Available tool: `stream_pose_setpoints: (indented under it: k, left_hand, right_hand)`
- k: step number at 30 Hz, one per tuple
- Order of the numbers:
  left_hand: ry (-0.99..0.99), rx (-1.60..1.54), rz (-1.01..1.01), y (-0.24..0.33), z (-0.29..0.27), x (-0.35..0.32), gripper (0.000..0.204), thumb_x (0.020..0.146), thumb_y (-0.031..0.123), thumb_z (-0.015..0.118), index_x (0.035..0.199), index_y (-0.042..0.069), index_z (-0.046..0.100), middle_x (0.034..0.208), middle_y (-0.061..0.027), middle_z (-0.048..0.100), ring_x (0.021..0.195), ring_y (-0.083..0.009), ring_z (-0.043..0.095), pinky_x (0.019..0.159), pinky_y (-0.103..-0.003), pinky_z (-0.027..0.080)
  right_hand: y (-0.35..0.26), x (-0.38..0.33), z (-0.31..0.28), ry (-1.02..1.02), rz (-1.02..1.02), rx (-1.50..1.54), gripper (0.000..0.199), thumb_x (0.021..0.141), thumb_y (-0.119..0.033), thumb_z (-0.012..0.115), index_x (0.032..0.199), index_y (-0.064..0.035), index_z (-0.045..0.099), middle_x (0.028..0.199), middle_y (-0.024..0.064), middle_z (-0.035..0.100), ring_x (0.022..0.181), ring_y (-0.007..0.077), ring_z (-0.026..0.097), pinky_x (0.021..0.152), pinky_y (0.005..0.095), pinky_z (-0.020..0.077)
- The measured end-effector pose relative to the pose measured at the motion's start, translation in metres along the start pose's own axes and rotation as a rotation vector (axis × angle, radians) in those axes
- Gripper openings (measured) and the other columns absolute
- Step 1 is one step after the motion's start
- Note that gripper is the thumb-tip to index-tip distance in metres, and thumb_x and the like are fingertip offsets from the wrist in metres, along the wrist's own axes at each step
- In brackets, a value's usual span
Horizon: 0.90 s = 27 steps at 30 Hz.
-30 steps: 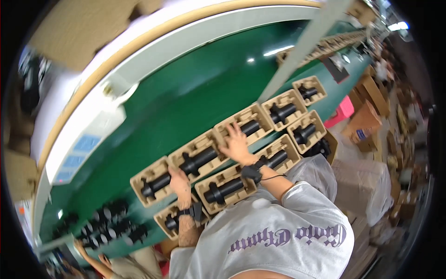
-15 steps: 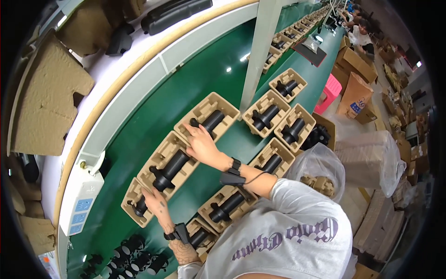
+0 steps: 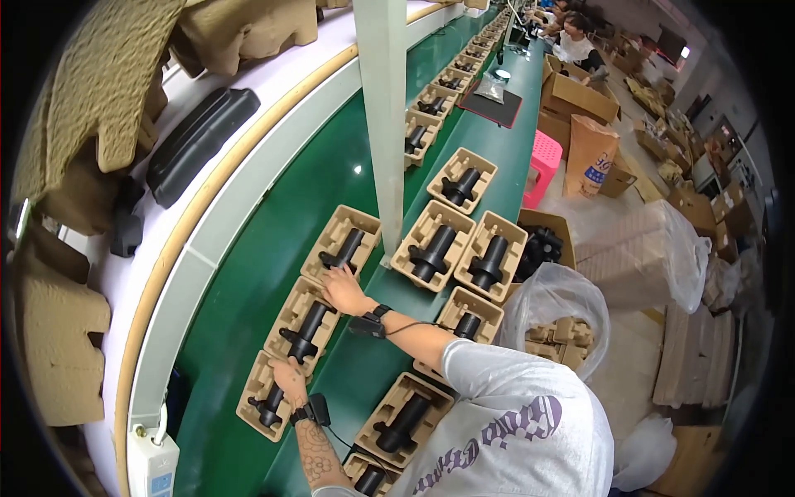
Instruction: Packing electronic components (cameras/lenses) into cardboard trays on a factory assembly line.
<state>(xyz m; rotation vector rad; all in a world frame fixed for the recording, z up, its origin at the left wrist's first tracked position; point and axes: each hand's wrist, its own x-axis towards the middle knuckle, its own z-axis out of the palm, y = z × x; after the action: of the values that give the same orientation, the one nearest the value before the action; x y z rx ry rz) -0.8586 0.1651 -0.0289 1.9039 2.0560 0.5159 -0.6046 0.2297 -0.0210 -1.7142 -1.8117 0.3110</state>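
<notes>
Three brown moulded-pulp trays stand end to end on the green belt, each holding a black cylindrical part with a flange. My right hand [image 3: 344, 292] grips the walls where the far tray [image 3: 362, 217] meets the middle tray [image 3: 277, 333]; its fingertips are by the flanged end of the far black cylinder [image 3: 351, 243]. My left hand [image 3: 289, 382] is closed on the walls between the middle tray and the near tray [image 3: 246, 398], above the near black cylinder [image 3: 270, 407]. The middle black cylinder [image 3: 310, 324] lies between my hands. Some fingertips are hidden inside the trays.
More filled trays [image 3: 403, 263] stand on the green bench to the right. A white post [image 3: 383, 124] rises beside the far tray. Beyond lie a dark mat [image 3: 492, 108], a pink stool [image 3: 542, 166] and cartons [image 3: 577, 93]. Another person [image 3: 573, 45] sits farther back.
The view has shifted, so the post and bench trays appear farther left. The three trays now sit in a straighter row. My right hand has moved from beside the far cylinder to the tray joint.
</notes>
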Motion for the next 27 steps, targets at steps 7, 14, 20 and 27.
stream_pose_setpoints:
  k: [7,14,20,27]
  left_hand:
    - [-0.001,-0.010,-0.013,0.002,0.004,0.013,0.039,0.083,0.020,0.058,0.100,-0.010,0.038,0.074,-0.0323,0.058,0.072,-0.0477,0.058,0.064,-0.049,0.048]
    - [-0.106,-0.077,0.003,0.065,0.029,0.047,0.042,0.081,0.024,0.055,0.098,-0.012,0.042,0.080,-0.0359,0.058,0.079,-0.0498,0.058,0.073,-0.050,0.047]
    - [-0.109,-0.178,0.001,0.128,0.046,0.071,0.042,0.080,0.022,0.056,0.093,-0.016,0.042,0.079,-0.0367,0.058,0.078,-0.0491,0.059,0.074,-0.049,0.048]
    - [-0.335,-0.244,0.007,0.117,0.169,0.132,0.033,0.082,0.012,0.051,0.090,-0.017,0.038,0.069,-0.0309,0.057,0.062,-0.0404,0.062,0.057,-0.044,0.052]
  right_hand:
    - [-0.070,-0.061,-0.133,-0.232,-0.077,0.747,0.045,0.089,-0.021,0.055,0.130,-0.0045,0.043,0.108,0.0126,0.060,0.103,0.0295,0.054,0.091,0.0382,0.0408]
    - [-0.044,-0.123,-0.196,-0.346,0.073,0.690,0.040,0.091,-0.021,0.054,0.128,-0.0078,0.047,0.111,0.0086,0.061,0.105,0.0273,0.053,0.090,0.0372,0.0420]
    - [-0.017,-0.122,-0.222,-0.215,0.216,0.737,0.037,0.090,-0.018,0.054,0.126,-0.0091,0.050,0.111,0.0079,0.062,0.102,0.0247,0.055,0.086,0.0353,0.0437]
    - [0.001,-0.146,-0.252,-0.137,0.414,0.765,0.037,0.089,-0.018,0.054,0.124,-0.0073,0.052,0.111,0.0072,0.062,0.095,0.0222,0.059,0.082,0.0330,0.0459]
